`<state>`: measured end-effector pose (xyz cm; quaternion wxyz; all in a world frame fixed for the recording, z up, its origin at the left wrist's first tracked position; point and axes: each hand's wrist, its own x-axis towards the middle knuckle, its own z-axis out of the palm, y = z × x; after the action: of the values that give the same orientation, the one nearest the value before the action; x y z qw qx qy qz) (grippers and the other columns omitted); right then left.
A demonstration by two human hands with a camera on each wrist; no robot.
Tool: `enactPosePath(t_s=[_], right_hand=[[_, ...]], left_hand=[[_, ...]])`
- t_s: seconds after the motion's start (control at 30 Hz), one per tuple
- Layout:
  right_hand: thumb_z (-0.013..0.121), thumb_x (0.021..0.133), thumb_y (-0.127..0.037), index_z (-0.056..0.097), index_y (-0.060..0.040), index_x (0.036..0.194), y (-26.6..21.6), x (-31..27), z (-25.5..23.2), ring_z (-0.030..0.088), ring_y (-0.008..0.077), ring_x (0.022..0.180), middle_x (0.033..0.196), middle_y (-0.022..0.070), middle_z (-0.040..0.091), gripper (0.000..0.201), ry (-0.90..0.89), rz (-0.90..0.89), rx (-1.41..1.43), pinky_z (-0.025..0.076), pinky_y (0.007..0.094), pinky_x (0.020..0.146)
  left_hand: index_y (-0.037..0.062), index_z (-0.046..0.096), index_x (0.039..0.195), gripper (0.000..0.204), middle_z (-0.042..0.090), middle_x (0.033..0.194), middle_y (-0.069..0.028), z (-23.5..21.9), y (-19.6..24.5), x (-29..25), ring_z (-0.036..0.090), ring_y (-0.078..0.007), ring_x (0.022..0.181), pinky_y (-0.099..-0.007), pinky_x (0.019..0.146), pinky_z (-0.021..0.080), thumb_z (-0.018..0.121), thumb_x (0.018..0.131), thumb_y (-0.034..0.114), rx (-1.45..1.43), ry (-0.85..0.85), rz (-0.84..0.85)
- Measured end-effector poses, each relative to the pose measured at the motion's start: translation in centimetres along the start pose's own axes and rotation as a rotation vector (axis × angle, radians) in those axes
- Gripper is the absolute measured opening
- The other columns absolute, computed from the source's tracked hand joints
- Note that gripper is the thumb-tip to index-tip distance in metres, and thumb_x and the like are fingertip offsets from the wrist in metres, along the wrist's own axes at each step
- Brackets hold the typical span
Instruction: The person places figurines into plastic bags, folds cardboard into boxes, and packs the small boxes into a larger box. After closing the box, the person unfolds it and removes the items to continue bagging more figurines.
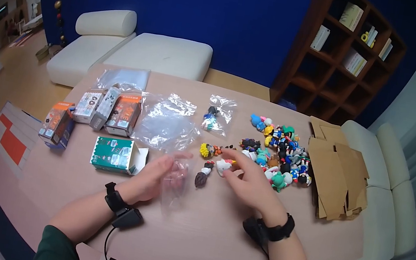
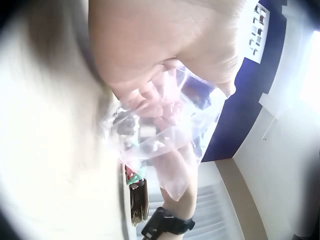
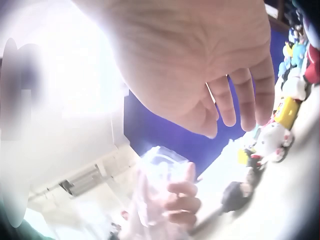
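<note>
A small clear plastic bag [image 1: 174, 201] hangs from my left hand [image 1: 151, 177], whose curled fingers grip it. Through the film of this bag [image 2: 155, 145], fingers show in the left wrist view. My right hand [image 1: 253, 188] is above the table, fingers loosely extended and nothing in its palm. Its fingertips are right by a white figurine [image 1: 222, 166], also seen below the fingers in the right wrist view as a white figurine [image 3: 274, 142]. Beside it lie a dark-haired figurine [image 1: 202, 176] and an orange-haired figurine [image 1: 208, 150].
Farther back lies a figurine in a clear bag [image 1: 211, 121]. A figurine pile [image 1: 283, 156] is at right, before flattened cardboard [image 1: 338, 176]. Loose plastic bags [image 1: 165, 123], several printed boxes [image 1: 123, 114] and an open green box [image 1: 111, 154] occupy the table's left.
</note>
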<state>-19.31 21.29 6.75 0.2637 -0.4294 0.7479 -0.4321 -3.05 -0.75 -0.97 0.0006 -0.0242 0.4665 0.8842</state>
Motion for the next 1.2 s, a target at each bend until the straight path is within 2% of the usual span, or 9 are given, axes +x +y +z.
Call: enactPosePath(t_s=[0.17,0.33,0.57,0.67,0.77,0.97,1.0,1.03,1.2], right_hand=[[0.067,0.089,-0.006,0.055,-0.0011,0.136,3.7,0.4,2.5,0.059,0.0354,0.115,0.132,0.0171,0.056,0.050,0.186,-0.226,-0.592,0.048,0.0429,0.099],[0.072,0.083,-0.004,0.061,-0.0057,0.127,3.0,-0.1,2.0,0.060,0.0358,0.111,0.121,0.0178,0.055,0.045,0.133,-0.080,-0.621,0.051,0.0423,0.093],[0.075,0.081,-0.004,0.063,-0.0036,0.116,-0.7,-1.0,0.4,0.066,0.0342,0.099,0.113,0.0168,0.058,0.037,0.059,-0.029,-0.668,0.055,0.0408,0.085],[0.081,0.084,-0.009,0.064,-0.0026,0.115,-2.6,-1.2,0.6,0.068,0.0149,0.089,0.111,0.0075,0.060,0.036,0.217,-0.054,-0.107,0.056,0.0264,0.075],[0.082,0.084,-0.010,0.066,-0.0034,0.114,-5.0,-2.2,2.1,0.067,0.0138,0.092,0.112,0.0061,0.061,0.034,0.143,-0.161,0.112,0.056,0.0269,0.075],[0.082,0.084,-0.016,0.067,-0.0025,0.113,-7.8,-3.3,3.2,0.067,0.0214,0.086,0.105,0.0111,0.066,0.036,0.061,-0.302,-0.302,0.057,0.0302,0.073],[0.082,0.084,-0.017,0.067,-0.0027,0.113,-7.9,-3.4,3.2,0.067,0.0211,0.086,0.103,0.0109,0.066,0.036,0.036,-0.262,-0.301,0.057,0.0304,0.072],[0.082,0.084,-0.018,0.066,-0.0030,0.113,-7.9,-3.5,3.2,0.068,0.0208,0.087,0.100,0.0107,0.067,0.036,0.012,-0.223,-0.302,0.057,0.0307,0.072],[0.081,0.084,-0.021,0.064,-0.0036,0.103,-6.9,-3.2,3.3,0.066,0.0253,0.082,0.094,0.0107,0.066,0.031,0.080,-0.288,-0.393,0.054,0.0346,0.068]], left_hand=[[0.0115,0.043,0.146,0.084,0.061,0.115,-0.0058,-1.0,-2.1,0.2,0.059,-0.0142,0.099,-0.0308,0.090,0.050,0.070,0.086,0.063,-0.186,-0.087,0.017],[0.0092,0.045,0.144,0.093,0.061,0.124,-0.0089,-0.9,-2.2,-0.2,0.062,-0.0179,0.105,-0.0340,0.095,0.051,0.079,0.077,0.064,-0.063,-0.093,-0.027],[0.0047,0.047,0.144,0.070,0.056,0.141,-0.0124,-1.4,-2.3,-0.1,0.056,-0.0209,0.128,-0.0375,0.103,0.049,0.071,0.094,0.047,-0.173,-0.229,-0.066],[0.0048,0.049,0.145,0.063,0.056,0.142,-0.0104,-1.3,-2.2,0.0,0.055,-0.0200,0.129,-0.0366,0.103,0.049,0.070,0.097,0.039,-0.094,-0.306,-0.106],[0.0050,0.050,0.145,0.058,0.057,0.140,-0.0075,-0.1,-1.9,-0.4,0.055,-0.0179,0.128,-0.0357,0.105,0.047,0.071,0.097,0.030,0.044,-0.335,-0.098],[0.0052,0.048,0.148,0.062,0.057,0.138,-0.0031,1.2,-2.3,-1.1,0.051,-0.0128,0.127,-0.0339,0.110,0.040,0.075,0.094,0.020,0.284,-0.398,-0.001],[0.0046,0.048,0.148,0.085,0.056,0.139,-0.0053,1.5,-2.3,-1.2,0.053,-0.0145,0.127,-0.0349,0.110,0.040,0.083,0.084,0.048,0.264,-0.378,-0.071],[0.0046,0.048,0.148,0.085,0.056,0.139,-0.0053,1.7,-2.2,-1.4,0.053,-0.0145,0.127,-0.0349,0.110,0.040,0.083,0.084,0.048,0.262,-0.378,-0.075],[0.0054,0.043,0.151,0.068,0.056,0.138,-0.0022,1.1,-2.2,-1.2,0.051,-0.0115,0.127,-0.0332,0.110,0.040,0.076,0.094,0.023,0.077,-0.462,-0.118]])
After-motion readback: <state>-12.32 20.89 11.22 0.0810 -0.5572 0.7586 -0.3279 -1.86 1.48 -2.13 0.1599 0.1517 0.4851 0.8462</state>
